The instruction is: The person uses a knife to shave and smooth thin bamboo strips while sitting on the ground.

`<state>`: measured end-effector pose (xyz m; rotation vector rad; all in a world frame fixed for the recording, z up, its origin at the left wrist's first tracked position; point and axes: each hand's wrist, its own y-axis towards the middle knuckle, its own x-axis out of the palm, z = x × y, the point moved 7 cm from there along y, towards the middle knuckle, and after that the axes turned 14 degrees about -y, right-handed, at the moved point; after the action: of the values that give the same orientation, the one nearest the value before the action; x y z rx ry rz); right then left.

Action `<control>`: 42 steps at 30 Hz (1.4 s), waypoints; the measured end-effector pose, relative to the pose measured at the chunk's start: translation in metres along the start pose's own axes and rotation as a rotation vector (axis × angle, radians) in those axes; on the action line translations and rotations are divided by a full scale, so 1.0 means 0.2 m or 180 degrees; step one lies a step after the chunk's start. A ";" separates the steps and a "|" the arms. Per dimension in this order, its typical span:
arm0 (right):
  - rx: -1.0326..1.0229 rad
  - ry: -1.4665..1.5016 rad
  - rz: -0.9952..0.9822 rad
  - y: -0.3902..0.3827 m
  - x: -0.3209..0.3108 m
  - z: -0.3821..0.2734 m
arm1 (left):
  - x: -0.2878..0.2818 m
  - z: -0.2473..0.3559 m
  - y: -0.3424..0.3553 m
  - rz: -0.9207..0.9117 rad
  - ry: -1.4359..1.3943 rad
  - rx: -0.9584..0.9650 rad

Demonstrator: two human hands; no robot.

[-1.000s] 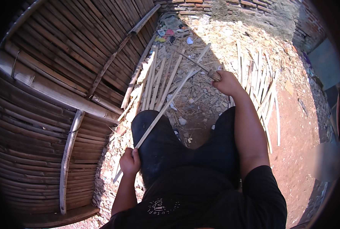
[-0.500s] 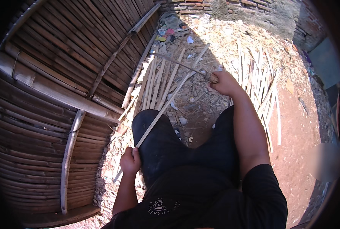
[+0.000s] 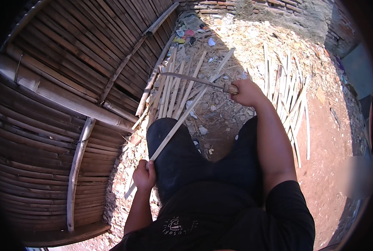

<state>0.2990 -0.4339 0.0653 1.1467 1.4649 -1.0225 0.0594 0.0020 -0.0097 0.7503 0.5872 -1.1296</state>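
My left hand [image 3: 144, 175] is closed round the lower part of a long pale bamboo strip [image 3: 174, 130]. The strip slants up and to the right across my left knee, its far end beyond the blade. In my right hand [image 3: 246, 93] is the wooden handle of a machete [image 3: 194, 79]. Its long, narrow, dark blade points left and crosses the upper part of the strip; whether the edge touches it I cannot tell. Below the blade, between the wall and my knees, several more pale strips [image 3: 166, 94] lie on the ground.
A bamboo slat wall [image 3: 40, 150] with poles rises close on my left. At the right lies a second pile of strips [image 3: 293, 94]. Straw and shavings [image 3: 253, 39] cover the ground toward a brick wall [image 3: 278, 12]. Coloured scraps [image 3: 189, 32] lie at the far left corner.
The machete's blade has turned, its tip dropping toward me and to the left, so it lies flatter across the strip. My left hand keeps its hold on the bamboo strip.
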 end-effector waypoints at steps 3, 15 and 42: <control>0.0591 0.0256 0.0270 0.03 -0.03 0.16 | 0.01 0.02 0.00 0.0100 -0.0007 0.0125; -0.0822 -0.0366 -0.0367 -0.04 0.06 -0.19 | 0.01 -0.01 0.00 0.0110 0.0078 0.0134; 0.0042 0.0129 -0.0015 0.01 0.00 0.05 | 0.00 0.01 0.01 0.0056 0.0087 0.0094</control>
<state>0.3028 -0.4441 0.0635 1.1800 1.4952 -1.0189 0.0613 0.0014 -0.0084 0.7961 0.5869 -1.1152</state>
